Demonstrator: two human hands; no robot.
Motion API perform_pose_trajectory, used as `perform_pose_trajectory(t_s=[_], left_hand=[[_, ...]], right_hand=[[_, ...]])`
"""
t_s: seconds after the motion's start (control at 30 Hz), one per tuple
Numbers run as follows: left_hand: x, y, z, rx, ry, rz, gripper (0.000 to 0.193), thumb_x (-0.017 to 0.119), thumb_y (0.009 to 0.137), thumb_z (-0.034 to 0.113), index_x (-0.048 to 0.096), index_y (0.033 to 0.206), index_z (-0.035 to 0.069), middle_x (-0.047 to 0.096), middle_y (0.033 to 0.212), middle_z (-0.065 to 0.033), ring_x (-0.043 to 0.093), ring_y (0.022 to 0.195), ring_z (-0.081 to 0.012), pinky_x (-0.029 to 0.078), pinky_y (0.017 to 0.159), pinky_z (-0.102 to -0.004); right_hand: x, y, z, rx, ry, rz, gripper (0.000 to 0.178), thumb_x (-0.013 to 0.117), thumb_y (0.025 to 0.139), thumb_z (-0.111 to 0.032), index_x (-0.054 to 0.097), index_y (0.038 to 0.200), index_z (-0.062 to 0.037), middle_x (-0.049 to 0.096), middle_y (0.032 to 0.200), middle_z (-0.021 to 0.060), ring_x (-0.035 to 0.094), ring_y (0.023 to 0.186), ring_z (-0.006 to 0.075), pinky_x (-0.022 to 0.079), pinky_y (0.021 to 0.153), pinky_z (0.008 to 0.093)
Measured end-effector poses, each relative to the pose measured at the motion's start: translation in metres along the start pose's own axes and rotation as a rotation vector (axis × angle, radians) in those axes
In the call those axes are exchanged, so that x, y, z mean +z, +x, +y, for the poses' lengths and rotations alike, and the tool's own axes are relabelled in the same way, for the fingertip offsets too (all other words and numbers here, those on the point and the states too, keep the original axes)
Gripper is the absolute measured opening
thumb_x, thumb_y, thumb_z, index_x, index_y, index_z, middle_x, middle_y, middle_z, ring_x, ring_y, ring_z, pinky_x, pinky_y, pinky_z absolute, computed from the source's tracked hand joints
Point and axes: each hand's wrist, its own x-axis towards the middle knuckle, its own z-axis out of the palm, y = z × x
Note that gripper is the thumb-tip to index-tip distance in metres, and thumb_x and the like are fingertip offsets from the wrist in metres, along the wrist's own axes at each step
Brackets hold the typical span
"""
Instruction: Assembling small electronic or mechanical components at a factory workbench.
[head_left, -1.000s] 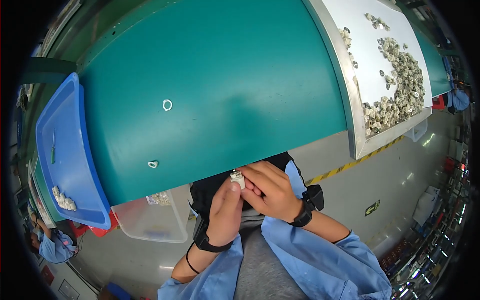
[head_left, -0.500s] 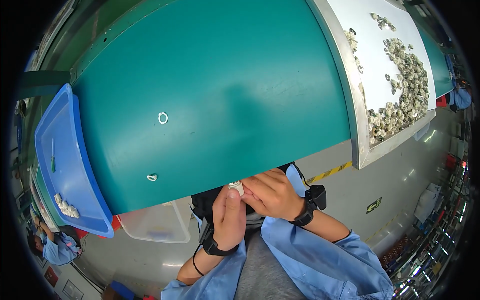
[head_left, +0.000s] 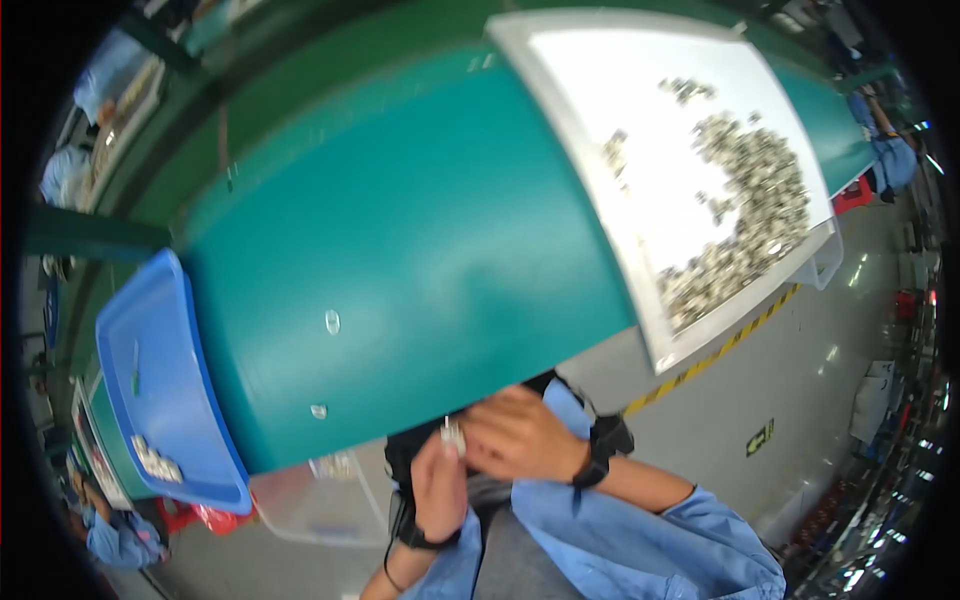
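Note:
Just off the near edge of the green table, my left hand (head_left: 438, 492) pinches a small white plastic fitting (head_left: 453, 438) between thumb and fingers. My right hand (head_left: 528, 440) is closed against the right side of that fitting, its fingertips curled and blurred. A thin pale tip sticks up from the top of the fitting. On the table surface, a white ring (head_left: 332, 321) and a smaller white piece (head_left: 318, 411) lie to the left of my hands.
At the left stands a blue tray (head_left: 205, 395) with a green-handled tool (head_left: 136, 368) and several white pieces (head_left: 156, 460). A metal-framed white board (head_left: 625, 230) at the right bears a heap of small parts (head_left: 755, 200). A clear bin (head_left: 325, 505) sits below the table edge.
The view has swung, so table, tray and board sit differently, and the picture is blurred. Both hands stay together at the fitting, which now shows a thin tip on top.

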Motion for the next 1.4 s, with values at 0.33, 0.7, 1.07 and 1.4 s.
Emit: perform_pose_trajectory(t_s=[0.33, 0.7, 1.07, 1.4], left_hand=[[0.079, 0.137, 0.215, 0.825, 1.07, -0.069, 0.018, 0.063, 0.093, 0.01, 0.068, 0.106, -0.001, 0.066, 0.114, -0.0149, 0.06, 0.108, -0.0304, 0.045, 0.098, -0.038], [0.063, 0.415, 0.232, 0.915, 1.624, 0.121, 0.037, 0.065, 0.095, 0.034, 0.068, 0.125, 0.014, 0.058, 0.137, -0.0107, 0.05, 0.129, -0.0319, 0.038, 0.107, -0.0448], [0.027, 0.354, 0.262, 0.811, 1.691, 0.104, 0.038, 0.062, 0.096, 0.034, 0.067, 0.124, 0.01, 0.061, 0.134, -0.012, 0.05, 0.131, -0.0313, 0.033, 0.11, -0.0441], [-0.124, 0.052, 0.33, 0.735, 1.344, 0.779, 0.019, 0.058, 0.099, 0.01, 0.068, 0.111, -0.001, 0.073, 0.097, -0.0123, 0.07, 0.093, -0.0241, 0.052, 0.083, -0.0332]], right_hand=[[-0.172, 0.026, 0.024, 0.024, -0.186, 0.228, 0.04, 0.074, 0.083, -0.014, 0.066, 0.121, 0.0, 0.069, 0.098, 0.0112, 0.064, 0.085, 0.0311, 0.049, 0.079, 0.0391], [-0.233, 0.067, 0.087, 0.323, -0.676, 0.163, 0.047, 0.067, 0.088, -0.015, 0.061, 0.134, -0.0098, 0.048, 0.144, 0.0177, 0.047, 0.131, 0.0363, 0.039, 0.105, 0.0444], [-0.217, 0.102, 0.114, 0.148, -0.438, 0.015, 0.035, 0.069, 0.083, -0.007, 0.067, 0.119, -0.007, 0.059, 0.119, 0.0145, 0.055, 0.112, 0.0343, 0.043, 0.093, 0.0441], [-0.217, 0.086, 0.109, 0.163, -0.477, 0.067, 0.012, 0.06, 0.086, 0.003, 0.06, 0.098, 0.0019, 0.058, 0.094, 0.0157, 0.055, 0.093, 0.035, 0.042, 0.085, 0.0409]])
